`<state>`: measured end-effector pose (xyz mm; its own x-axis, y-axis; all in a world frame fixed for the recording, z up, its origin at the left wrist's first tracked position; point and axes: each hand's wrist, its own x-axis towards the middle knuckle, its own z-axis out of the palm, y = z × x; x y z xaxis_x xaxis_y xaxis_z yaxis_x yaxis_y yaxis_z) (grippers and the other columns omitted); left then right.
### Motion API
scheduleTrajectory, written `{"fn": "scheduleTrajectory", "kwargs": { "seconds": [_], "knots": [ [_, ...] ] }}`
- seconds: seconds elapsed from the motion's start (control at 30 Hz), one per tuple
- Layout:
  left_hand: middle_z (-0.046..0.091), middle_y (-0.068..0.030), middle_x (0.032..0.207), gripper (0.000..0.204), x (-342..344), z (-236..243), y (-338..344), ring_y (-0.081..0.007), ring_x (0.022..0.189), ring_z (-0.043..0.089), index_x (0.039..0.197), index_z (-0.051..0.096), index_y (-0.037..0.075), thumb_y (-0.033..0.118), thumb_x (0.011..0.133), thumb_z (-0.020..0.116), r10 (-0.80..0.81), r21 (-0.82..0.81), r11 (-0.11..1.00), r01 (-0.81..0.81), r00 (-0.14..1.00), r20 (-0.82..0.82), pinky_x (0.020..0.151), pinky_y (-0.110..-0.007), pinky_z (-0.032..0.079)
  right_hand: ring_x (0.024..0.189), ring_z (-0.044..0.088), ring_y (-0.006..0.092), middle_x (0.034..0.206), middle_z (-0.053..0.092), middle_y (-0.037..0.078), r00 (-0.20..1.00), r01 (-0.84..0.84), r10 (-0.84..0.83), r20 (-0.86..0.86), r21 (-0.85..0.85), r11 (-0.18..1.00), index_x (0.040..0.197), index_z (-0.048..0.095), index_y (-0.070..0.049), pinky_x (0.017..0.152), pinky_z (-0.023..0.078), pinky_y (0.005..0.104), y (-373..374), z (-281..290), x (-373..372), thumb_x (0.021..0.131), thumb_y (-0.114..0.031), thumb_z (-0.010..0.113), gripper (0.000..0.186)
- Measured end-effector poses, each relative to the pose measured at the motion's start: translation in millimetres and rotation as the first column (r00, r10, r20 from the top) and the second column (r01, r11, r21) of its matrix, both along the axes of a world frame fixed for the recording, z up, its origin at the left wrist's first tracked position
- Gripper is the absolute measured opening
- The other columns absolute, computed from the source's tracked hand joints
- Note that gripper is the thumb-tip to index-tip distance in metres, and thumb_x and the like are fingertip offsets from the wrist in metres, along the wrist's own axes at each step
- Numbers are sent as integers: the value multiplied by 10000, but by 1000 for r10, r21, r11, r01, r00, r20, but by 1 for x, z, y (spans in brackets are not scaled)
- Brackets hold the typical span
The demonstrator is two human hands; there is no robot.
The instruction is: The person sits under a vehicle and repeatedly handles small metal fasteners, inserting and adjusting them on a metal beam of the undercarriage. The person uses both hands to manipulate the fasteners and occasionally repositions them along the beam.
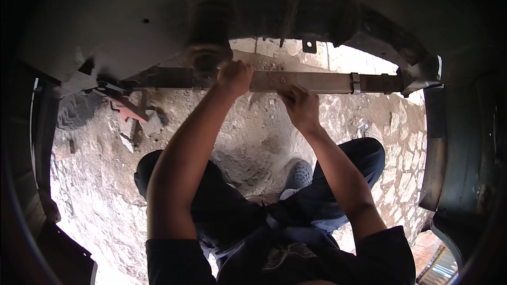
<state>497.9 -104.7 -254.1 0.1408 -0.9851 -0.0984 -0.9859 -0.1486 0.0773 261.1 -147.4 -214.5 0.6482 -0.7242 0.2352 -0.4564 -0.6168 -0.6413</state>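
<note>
A long, rusty brown leaf spring (327, 83) runs across under the vehicle, with a metal clip (355, 83) round its right part. My left hand (236, 78) is closed at the middle of the spring, just below a dark round part (207, 55); what its fingers hold is hidden. My right hand (302, 106) is at the spring's lower edge, its fingers curled together just below a small bolt head (282, 80). Whatever may be between those fingers is too small or too dark to make out.
Overhead is the dark vehicle body (296, 10), with a holed bracket (309, 46) hanging from it. A tyre (79, 111), a red metal stand (127, 108) and a stone block (153, 123) are at the left. Dark panels flank both sides above uneven stony ground (253, 126).
</note>
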Motion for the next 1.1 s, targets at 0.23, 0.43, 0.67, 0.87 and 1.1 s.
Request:
{"fn": "scheduleTrajectory", "kwargs": {
  "seconds": [0.23,0.43,0.67,0.87,1.1],
  "knots": [
    [743,-144,985,271,-16,6,4,-265,975,722,1150,702,114,169,931,553,-54,38,998,49,988,144,1166,-454,364,846,715,332,916,737,118,996,-64,60,-66,-63,996,934,725,-88,750,574,427,-18,-23,38,846,-135,744,101],
    [752,-132,985,255,-10,4,-4,-261,1006,720,1109,708,105,172,882,613,-63,-56,996,68,994,86,1161,-440,371,827,698,374,898,720,148,999,-28,32,40,-96,995,884,700,-84,721,554,469,-46,-30,63,861,-115,678,44],
    [743,-144,986,215,-23,19,12,-287,982,720,1048,697,92,165,856,632,-17,-193,980,43,991,135,1000,-410,507,808,688,394,853,687,169,989,-150,148,-28,-275,950,813,636,-75,700,544,487,-22,-43,55,858,-86,649,48],
    [709,-170,1111,312,-22,11,9,-299,1040,700,1178,653,48,146,885,609,-19,-36,999,19,1000,22,978,-407,521,844,690,417,876,697,179,997,72,-74,-15,-99,992,851,663,-80,713,550,496,-27,-24,70,862,-123,643,49],
    [688,-194,1167,446,-8,13,9,-317,1095,678,1272,608,1,126,846,652,-106,33,994,107,994,-17,999,-410,518,818,698,367,874,720,138,998,61,-61,4,-177,982,864,688,-63,697,550,462,-6,-30,52,829,-77,720,50]
  ]
}}
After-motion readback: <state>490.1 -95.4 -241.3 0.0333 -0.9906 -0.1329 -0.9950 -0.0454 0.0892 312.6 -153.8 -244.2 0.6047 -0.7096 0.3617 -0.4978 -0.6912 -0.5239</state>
